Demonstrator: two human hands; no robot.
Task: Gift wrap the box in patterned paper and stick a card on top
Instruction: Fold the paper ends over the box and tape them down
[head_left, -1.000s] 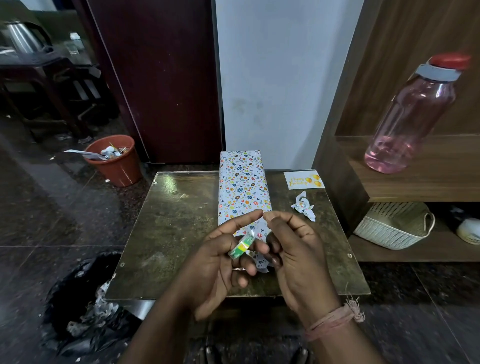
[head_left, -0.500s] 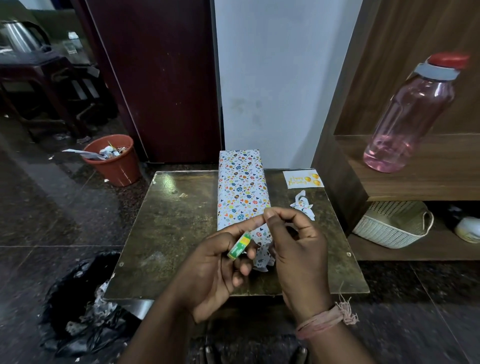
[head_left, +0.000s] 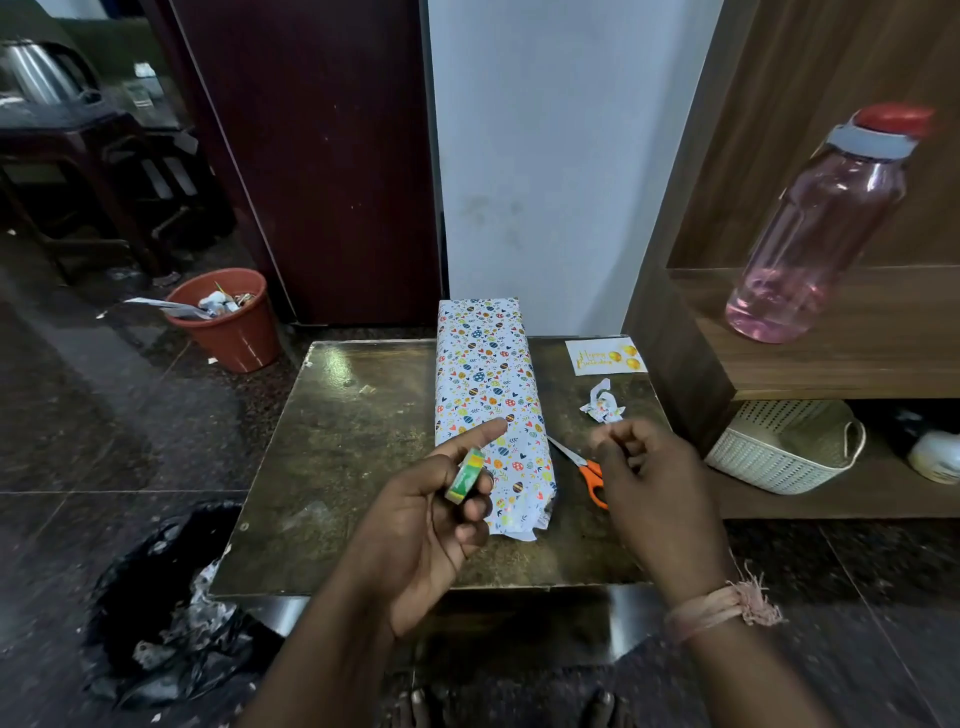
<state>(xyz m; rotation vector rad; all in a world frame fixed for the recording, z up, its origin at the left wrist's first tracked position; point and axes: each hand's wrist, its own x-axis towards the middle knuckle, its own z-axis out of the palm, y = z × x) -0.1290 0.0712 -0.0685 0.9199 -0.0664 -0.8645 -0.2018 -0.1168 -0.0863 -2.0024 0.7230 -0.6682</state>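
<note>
Since half a second ago the two hands have drawn apart: the right hand (head_left: 649, 483) has swung out to the right, uncovering orange-handled scissors (head_left: 582, 467) that it hid before, while the left hand (head_left: 431, 514) has stayed over the near end of the box with the tape roll.

The bench (head_left: 337, 457) has a bare, worn, mottled brown top to the left of the box, its front edge just under the wrists and its left edge over a black bag-lined bin (head_left: 156, 597) on the floor. On the right a wooden shelf unit (head_left: 831, 364) closes in tight against the bench.

The wrapped box (head_left: 488, 395) lies lengthwise down the middle of the bench, its far end at the wall, its near end loose and crumpled beside the left fingers. The left hand grips a small green and yellow tape roll (head_left: 466, 477) between thumb and curled fingers, with the forefinger straight out over the paper. The right hand hovers just right of the box, above the scissor handles, fingers curled and the tips pinched together; whether a strip of tape is between them cannot be told.

The paper is white with small coloured eggs and hearts. A white card (head_left: 605, 356) with yellow balloons lies flat at the far right corner, and a crumpled paper offcut (head_left: 601, 402) sits between it and the right hand.
</note>
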